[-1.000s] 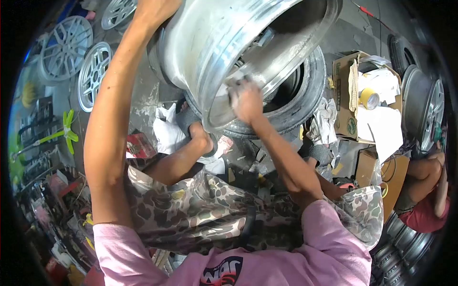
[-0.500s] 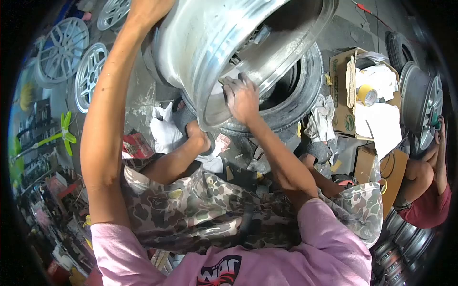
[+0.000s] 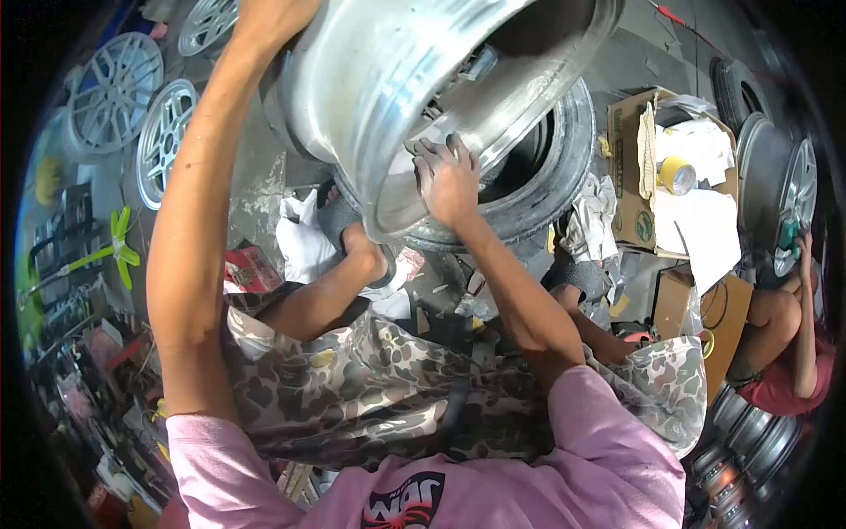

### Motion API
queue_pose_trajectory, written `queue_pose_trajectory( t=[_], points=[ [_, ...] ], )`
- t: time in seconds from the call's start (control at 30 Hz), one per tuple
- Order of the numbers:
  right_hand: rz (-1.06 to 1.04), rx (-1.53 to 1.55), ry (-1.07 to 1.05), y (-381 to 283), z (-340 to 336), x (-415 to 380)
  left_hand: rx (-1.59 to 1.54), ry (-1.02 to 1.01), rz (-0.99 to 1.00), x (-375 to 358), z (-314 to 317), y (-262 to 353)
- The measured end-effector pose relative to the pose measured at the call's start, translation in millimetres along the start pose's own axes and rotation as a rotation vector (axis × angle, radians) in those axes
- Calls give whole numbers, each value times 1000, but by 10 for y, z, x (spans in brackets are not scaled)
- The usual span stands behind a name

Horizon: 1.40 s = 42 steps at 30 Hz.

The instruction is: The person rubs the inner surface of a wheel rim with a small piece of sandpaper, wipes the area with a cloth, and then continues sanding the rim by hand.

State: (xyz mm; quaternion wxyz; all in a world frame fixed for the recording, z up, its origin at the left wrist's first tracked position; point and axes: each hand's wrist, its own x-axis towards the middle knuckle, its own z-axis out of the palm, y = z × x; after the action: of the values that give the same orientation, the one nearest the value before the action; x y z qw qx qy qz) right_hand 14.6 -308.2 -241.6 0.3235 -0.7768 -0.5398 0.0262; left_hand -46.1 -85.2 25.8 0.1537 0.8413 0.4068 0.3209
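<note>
A large silver wheel rim (image 3: 366, 84) is tilted on top of a black tire (image 3: 564, 167) in front of me. My left hand (image 3: 275, 18) is at the rim's upper left edge, cut off by the top of the view, its fingers hidden. Inside the rim's near lip is my right hand (image 3: 447, 181), its fingers bent against the inner surface. Whatever lies under those fingers is too small to make out.
Spoked wheels (image 3: 115, 93) lie at the upper left. A cardboard box (image 3: 627, 167) with papers and a yellow tape roll (image 3: 677, 175) stands right of the tire. A co-worker (image 3: 789, 379) crouches at the far right by another wheel (image 3: 797, 189).
My right hand's fingers have shifted slightly on the rim's inner surface. At the far right, the co-worker's hand with a green item has moved on the wheel, and their arm has changed position.
</note>
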Motion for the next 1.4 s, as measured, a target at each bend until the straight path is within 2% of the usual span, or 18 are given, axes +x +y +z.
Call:
queue_pose_trajectory(
  t=[0.07, 0.13, 0.3, 0.33, 0.4, 0.47, 0.57, 0.63, 0.73, 0.8, 0.87, 0.93, 1.0, 1.07, 1.13, 1.27, 1.33, 1.4],
  points=[
    [43, 36, -99, -143, 20, -69, 38, -23, 23, 40, 2, -84],
    [36, 459, -190, -258, -46, -173, -61, 8, 60, 23, 10, -42],
    [-54, -39, -61, 176, 11, 66, -23, 9, 33, 13, 4, -38],
    [-55, -42, -58, 104, 84, -13, 22, 16, 37, 20, 2, -32],
    [18, 273, -64, -103, 105, -260, 29, 18, 49, 39, -15, -33],
    [48, 300, -118, -86, 23, -301, 48, 0, 52, 33, -2, -65],
    [-14, -26, -40, 76, -21, -40, -146, -18, 59, 22, 34, -38],
    [27, 64, -68, -47, 83, -176, 65, -4, 19, 24, -12, -21],
    [58, 189, -99, -11, -9, -325, -17, 7, 63, 21, 6, -24],
    [-17, -46, -56, 92, 16, -179, -48, -19, 33, -34, 24, 12],
    [12, -29, -67, 27, 9, -90, -77, -13, 14, 3, -19, -6],
    [90, 155, -138, -38, 55, -280, 26, 4, 49, 43, 16, -75],
    [111, 193, -159, 0, -39, -335, -63, -9, 60, 52, 41, -70],
    [16, -39, -110, 91, -49, -142, -132, -31, 67, -9, 47, -54],
    [25, -25, -69, 94, 99, -122, 43, 13, 30, 13, 8, -20],
    [85, 129, -136, 39, 22, -320, 3, 19, 39, 12, 6, -19],
    [9, -68, -68, 149, 61, -141, -47, -22, 9, -24, 45, -6],
    [11, -97, -76, 101, 71, -94, -99, -22, -10, 7, 2, -15]
  ],
)
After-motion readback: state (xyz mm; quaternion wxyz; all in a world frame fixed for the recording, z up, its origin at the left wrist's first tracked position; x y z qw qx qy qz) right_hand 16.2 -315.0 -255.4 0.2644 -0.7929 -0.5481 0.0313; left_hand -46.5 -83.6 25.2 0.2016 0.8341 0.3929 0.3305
